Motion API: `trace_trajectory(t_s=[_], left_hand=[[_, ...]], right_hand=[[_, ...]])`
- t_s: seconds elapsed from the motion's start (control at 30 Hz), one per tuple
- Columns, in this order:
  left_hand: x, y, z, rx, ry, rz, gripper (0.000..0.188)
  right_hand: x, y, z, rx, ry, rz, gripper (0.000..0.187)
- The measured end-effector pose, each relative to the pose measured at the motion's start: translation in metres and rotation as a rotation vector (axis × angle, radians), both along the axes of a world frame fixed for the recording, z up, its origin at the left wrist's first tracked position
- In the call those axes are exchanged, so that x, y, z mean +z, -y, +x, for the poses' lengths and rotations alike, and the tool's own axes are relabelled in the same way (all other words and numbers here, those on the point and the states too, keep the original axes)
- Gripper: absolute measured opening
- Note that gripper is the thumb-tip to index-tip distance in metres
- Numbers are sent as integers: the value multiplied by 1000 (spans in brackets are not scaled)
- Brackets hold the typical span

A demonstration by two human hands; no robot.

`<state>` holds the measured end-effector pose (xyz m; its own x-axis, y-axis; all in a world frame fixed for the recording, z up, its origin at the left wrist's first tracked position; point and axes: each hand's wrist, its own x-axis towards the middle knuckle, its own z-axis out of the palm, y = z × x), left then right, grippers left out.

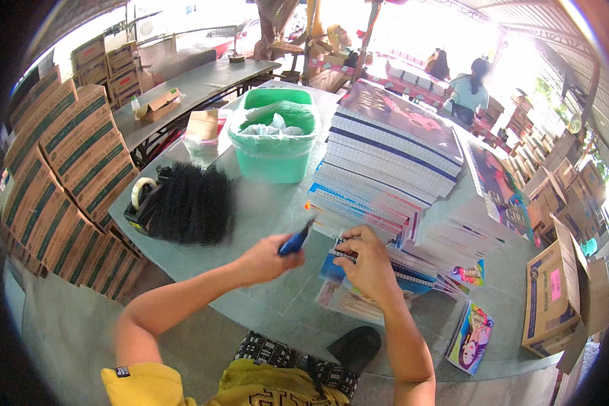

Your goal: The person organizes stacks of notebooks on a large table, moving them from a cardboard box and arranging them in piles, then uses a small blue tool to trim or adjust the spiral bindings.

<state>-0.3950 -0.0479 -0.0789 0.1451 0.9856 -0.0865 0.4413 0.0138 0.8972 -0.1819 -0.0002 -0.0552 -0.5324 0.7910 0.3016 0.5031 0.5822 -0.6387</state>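
My left hand [267, 260] is closed around a pair of blue-handled pliers [293, 243], with the dark tip pointing up and away from me. To its right, my right hand [369, 260] bends its fingers onto the bound edge of a spiral notebook [331, 268] with a blue cover. The thumb and fingers pinch near the dark coil; the fingertips partly hide that spot. Beneath lies a low pile of spiral notebooks [358, 304]. Another notebook [471, 337], with a colourful drawn cover, rests apart at the table's right front.
Tall stacks of notebooks [392, 145] rise beyond my right hand. A green bin [271, 159] with a plastic liner stands at the back, near a bundle of black coils [189, 203] and a tape dispenser [142, 196]. Cartons [81, 149] pile up left; an open carton [551, 298] is right.
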Motion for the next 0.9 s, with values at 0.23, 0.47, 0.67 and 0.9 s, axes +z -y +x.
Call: trace_trajectory(t_s=[0.23,0.47,0.67,0.9], left_hand=[[-8,-40,38,-6,591,-66,18],[51,-160,-85,733,-61,476,27],[15,-145,-87,447,223,430,25],[-62,-92,-57,362,158,250,15]], right_hand=[[-8,16,-3,22,60,88,22],[-12,53,83,-208,321,327,29],[52,88,225,-491,72,496,29],[-41,157,407,-826,-854,-661,26]])
